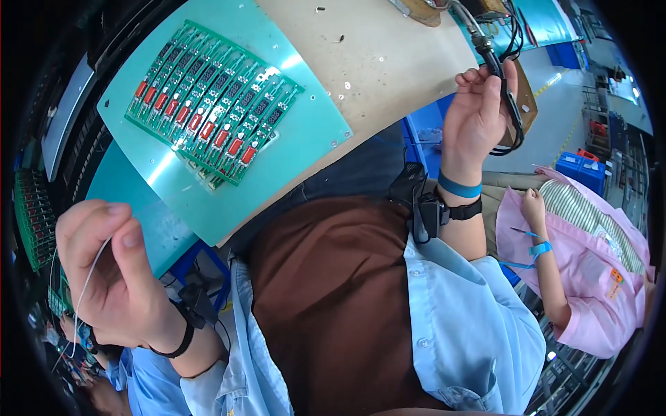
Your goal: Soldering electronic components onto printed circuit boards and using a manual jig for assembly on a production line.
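At the lower left my left hand (111, 284) is raised beside the bench, its thumb and forefinger pinched on a thin silvery solder wire (82, 295) that curves down past the palm. My right hand (475, 121), at the bench's right edge, has its fingers closed around the black handle of a soldering iron (492, 64). The iron's metal end points up toward a stand at the top edge. A panel of green circuit boards (208, 104) with red parts and black displays lies between the hands, touched by neither. More boards show beneath it.
The boards lie on a green sheet (305, 90) on a tan bench top (395, 62). Black cables (515, 45) hang near my right hand. A co-worker in pink (583, 243) sits at the right; another in blue (149, 381) is at the lower left. More boards (35, 218) stand far left.
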Action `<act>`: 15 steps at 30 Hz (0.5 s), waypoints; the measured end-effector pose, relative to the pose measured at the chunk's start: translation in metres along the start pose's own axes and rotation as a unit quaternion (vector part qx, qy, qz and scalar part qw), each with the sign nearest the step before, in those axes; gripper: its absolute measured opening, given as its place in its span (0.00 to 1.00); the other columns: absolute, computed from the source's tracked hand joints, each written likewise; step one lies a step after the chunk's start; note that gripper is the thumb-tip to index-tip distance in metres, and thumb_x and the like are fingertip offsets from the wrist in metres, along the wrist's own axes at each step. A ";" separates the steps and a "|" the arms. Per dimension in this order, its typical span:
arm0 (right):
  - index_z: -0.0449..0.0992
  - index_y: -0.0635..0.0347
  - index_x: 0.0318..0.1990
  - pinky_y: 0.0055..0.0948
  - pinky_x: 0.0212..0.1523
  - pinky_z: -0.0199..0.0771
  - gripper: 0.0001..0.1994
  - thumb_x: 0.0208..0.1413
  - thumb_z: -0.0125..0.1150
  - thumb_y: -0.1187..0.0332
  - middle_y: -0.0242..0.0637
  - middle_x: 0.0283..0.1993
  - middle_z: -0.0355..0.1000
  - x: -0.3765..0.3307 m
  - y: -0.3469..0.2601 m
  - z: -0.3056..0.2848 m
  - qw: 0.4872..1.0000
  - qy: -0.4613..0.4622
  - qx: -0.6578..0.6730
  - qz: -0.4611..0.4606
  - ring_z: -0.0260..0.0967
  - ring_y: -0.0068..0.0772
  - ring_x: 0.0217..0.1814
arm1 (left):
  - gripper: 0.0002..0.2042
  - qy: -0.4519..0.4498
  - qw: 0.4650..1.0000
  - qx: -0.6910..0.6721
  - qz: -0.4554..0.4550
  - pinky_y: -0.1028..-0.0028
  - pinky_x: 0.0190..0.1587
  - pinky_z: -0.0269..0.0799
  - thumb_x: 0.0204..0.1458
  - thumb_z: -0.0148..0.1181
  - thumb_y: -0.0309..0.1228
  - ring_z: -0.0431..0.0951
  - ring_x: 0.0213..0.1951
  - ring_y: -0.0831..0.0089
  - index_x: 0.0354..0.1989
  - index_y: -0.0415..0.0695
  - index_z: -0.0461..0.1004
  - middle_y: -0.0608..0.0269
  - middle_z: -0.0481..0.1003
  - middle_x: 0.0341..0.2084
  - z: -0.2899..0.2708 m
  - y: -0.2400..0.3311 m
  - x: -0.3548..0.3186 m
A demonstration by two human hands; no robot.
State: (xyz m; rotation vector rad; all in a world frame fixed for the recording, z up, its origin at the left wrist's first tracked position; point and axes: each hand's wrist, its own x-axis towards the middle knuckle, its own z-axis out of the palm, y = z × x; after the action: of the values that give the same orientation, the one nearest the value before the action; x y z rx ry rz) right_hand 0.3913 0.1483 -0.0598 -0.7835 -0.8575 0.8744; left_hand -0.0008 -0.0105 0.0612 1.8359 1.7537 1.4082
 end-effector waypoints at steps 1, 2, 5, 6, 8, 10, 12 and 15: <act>0.68 0.65 0.66 0.44 0.57 0.78 0.20 0.72 0.58 0.65 0.48 0.52 0.77 -0.002 -0.004 0.000 0.998 -0.013 -0.068 -0.012 0.78 0.43 0.53 | 0.06 -0.002 1.000 0.003 -0.004 0.81 0.36 0.69 0.59 0.63 0.18 0.74 0.35 0.76 0.44 0.34 0.79 0.53 0.75 0.42 0.001 -0.002 0.000; 0.69 0.64 0.65 0.42 0.54 0.80 0.19 0.72 0.58 0.66 0.48 0.50 0.78 -0.005 -0.009 0.001 0.990 -0.025 -0.137 -0.026 0.79 0.42 0.50 | 0.06 0.001 1.000 0.004 0.002 0.81 0.36 0.69 0.59 0.63 0.18 0.74 0.35 0.76 0.44 0.34 0.79 0.53 0.75 0.43 0.003 -0.005 0.001; 0.69 0.64 0.64 0.39 0.50 0.81 0.18 0.72 0.58 0.67 0.49 0.50 0.78 -0.017 -0.022 0.005 0.985 -0.027 -0.165 -0.038 0.79 0.43 0.49 | 0.06 0.006 1.000 0.006 0.010 0.82 0.36 0.69 0.60 0.63 0.18 0.74 0.36 0.77 0.45 0.33 0.80 0.52 0.76 0.44 0.007 -0.010 0.004; 0.69 0.64 0.64 0.38 0.49 0.81 0.18 0.72 0.58 0.68 0.50 0.50 0.78 -0.022 -0.026 0.006 0.982 -0.029 -0.178 -0.046 0.80 0.43 0.48 | 0.07 0.003 1.000 0.007 0.015 0.82 0.36 0.70 0.60 0.63 0.18 0.75 0.36 0.77 0.45 0.33 0.80 0.52 0.76 0.45 0.008 -0.012 0.005; 0.69 0.66 0.64 0.37 0.48 0.81 0.19 0.71 0.59 0.67 0.50 0.49 0.78 -0.039 -0.037 0.006 0.982 -0.064 -0.165 -0.064 0.80 0.44 0.48 | 0.07 -0.003 1.000 0.009 0.023 0.82 0.37 0.70 0.60 0.63 0.17 0.75 0.36 0.77 0.46 0.33 0.80 0.53 0.76 0.45 0.011 -0.012 0.007; 0.68 0.68 0.63 0.36 0.47 0.82 0.21 0.70 0.62 0.65 0.52 0.49 0.78 -0.056 -0.048 0.009 0.976 -0.137 -0.134 -0.107 0.79 0.46 0.48 | 0.07 -0.006 1.000 0.011 0.020 0.82 0.37 0.70 0.60 0.63 0.17 0.75 0.37 0.77 0.46 0.33 0.80 0.53 0.76 0.45 0.014 -0.013 0.007; 0.71 0.68 0.61 0.35 0.47 0.81 0.21 0.67 0.66 0.65 0.52 0.48 0.78 -0.068 -0.060 0.016 0.964 -0.192 -0.148 -0.112 0.80 0.44 0.47 | 0.07 -0.008 1.000 0.011 0.019 0.82 0.37 0.70 0.60 0.62 0.16 0.76 0.37 0.77 0.46 0.33 0.80 0.53 0.76 0.45 0.017 -0.014 0.008; 0.77 0.67 0.57 0.34 0.47 0.81 0.21 0.61 0.73 0.65 0.52 0.47 0.79 -0.073 -0.082 0.030 0.930 -0.299 -0.176 -0.123 0.80 0.41 0.45 | 0.07 -0.019 1.000 0.002 0.015 0.82 0.38 0.71 0.60 0.63 0.16 0.76 0.37 0.77 0.45 0.33 0.80 0.53 0.76 0.44 0.023 -0.014 0.011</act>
State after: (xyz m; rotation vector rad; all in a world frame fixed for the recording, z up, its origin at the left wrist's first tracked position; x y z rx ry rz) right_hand 0.3637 0.0562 0.0005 -0.6982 -1.6532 0.7481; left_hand 0.0055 0.0129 0.0445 1.8866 1.7188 1.3734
